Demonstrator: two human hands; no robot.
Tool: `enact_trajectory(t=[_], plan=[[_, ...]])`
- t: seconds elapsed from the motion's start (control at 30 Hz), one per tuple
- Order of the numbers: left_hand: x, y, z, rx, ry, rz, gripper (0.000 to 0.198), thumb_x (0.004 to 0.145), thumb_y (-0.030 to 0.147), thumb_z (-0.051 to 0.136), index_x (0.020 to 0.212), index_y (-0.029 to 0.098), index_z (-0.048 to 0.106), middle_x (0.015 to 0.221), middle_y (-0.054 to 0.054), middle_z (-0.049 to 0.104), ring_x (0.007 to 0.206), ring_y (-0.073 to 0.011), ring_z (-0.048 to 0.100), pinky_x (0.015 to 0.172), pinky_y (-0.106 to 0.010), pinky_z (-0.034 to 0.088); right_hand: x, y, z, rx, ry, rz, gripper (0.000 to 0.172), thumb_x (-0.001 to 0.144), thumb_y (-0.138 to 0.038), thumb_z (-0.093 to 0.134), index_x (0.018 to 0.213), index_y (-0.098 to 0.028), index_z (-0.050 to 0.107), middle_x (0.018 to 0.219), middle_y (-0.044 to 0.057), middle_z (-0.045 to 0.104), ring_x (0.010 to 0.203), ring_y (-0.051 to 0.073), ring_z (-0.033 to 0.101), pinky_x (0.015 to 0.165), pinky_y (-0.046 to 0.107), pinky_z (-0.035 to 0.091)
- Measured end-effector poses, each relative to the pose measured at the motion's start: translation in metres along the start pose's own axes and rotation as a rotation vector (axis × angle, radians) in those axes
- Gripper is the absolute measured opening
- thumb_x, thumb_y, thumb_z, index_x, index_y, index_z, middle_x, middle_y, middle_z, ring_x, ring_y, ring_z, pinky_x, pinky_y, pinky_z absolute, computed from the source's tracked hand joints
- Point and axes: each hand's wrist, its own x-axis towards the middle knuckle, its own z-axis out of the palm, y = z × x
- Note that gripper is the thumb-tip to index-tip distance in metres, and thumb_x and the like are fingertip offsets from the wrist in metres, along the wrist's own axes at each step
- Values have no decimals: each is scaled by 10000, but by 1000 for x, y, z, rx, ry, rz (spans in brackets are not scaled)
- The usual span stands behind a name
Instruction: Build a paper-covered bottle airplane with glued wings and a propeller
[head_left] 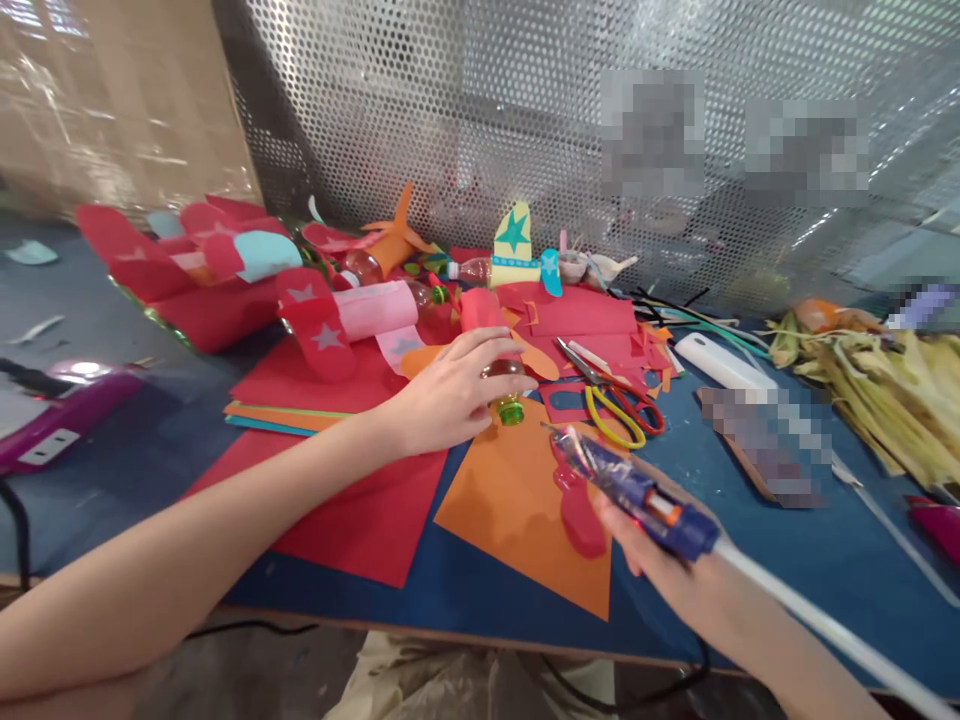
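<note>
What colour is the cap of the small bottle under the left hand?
The cap is green, seen in the head view.

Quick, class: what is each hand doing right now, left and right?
Left hand: closed on the small green-capped bottle.
Right hand: closed around the blue glue gun.

Back of my table: perforated metal sheet (450, 110) runs the whole width, shiny, w/ bright glare on the rt side. Beyond the far left corner, a brown panel (112, 100) under glossy wrap catches light. Tabletop (862, 560) is blue, wood-coloured front edge. Grey floor (262, 680) shows below that edge.
</note>
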Motion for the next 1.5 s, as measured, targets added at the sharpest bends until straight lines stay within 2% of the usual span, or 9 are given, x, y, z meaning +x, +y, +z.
enact_trajectory(t=[0.07,0.13,0.27,0.37,0.63,0.9,1.23,1.5], plan=[[-2,-9,3,51,-83,24,509,746,33,541,1209,238,591,1378,-94,451,1372,-324,266,1096,-535,287,-1,-6,9,-77,-27,-124,220,887,-408,492,802,-219,567,739,15,562,647,165,600,608,262,479],[-3,-13,9,74,-118,45,495,761,63,588,1222,245,589,1410,-95,435,1377,-335,265,1098,-548,280,0,-6,16,-162,-60,-203,200,903,-356,477,760,-224,523,761,16,530,654,153,593,590,248,469],[-5,-12,21,74,-48,140,301,871,118,538,1143,195,641,1317,-111,552,1335,-306,364,1091,-523,314,0,3,26,-309,-22,-348,140,928,-279,440,800,-233,473,765,-4,476,569,125,569,506,225,435],[-4,-10,22,43,19,183,255,887,174,555,1124,198,647,1268,-101,596,1325,-295,384,1084,-509,337,-3,8,29,-395,34,-415,106,929,-254,444,826,-234,459,770,-6,461,545,124,558,478,221,417],[-5,-5,16,19,49,204,288,886,206,562,1168,200,620,1302,-106,570,1326,-312,376,1080,-530,328,-13,9,25,-457,-16,-408,89,878,-159,441,819,-223,459,791,26,520,588,153,600,499,239,460],[-5,-5,17,20,44,190,317,863,209,595,1179,213,611,1321,-93,556,1319,-311,377,1084,-541,312,-8,4,27,-533,51,-474,137,843,-123,390,759,-220,439,714,-3,467,456,123,527,403,226,391],[-5,-4,15,25,46,187,331,850,202,609,1181,218,612,1316,-91,561,1305,-308,393,1087,-539,303,-6,0,26,-549,40,-481,149,854,-130,379,761,-209,464,718,16,501,503,134,574,417,212,408],[-5,-4,15,23,37,171,346,838,206,630,1181,235,608,1324,-83,556,1311,-301,388,1086,-535,301,-7,1,27,-531,65,-482,144,829,-111,385,757,-220,445,708,7,484,492,137,558,420,221,406]])
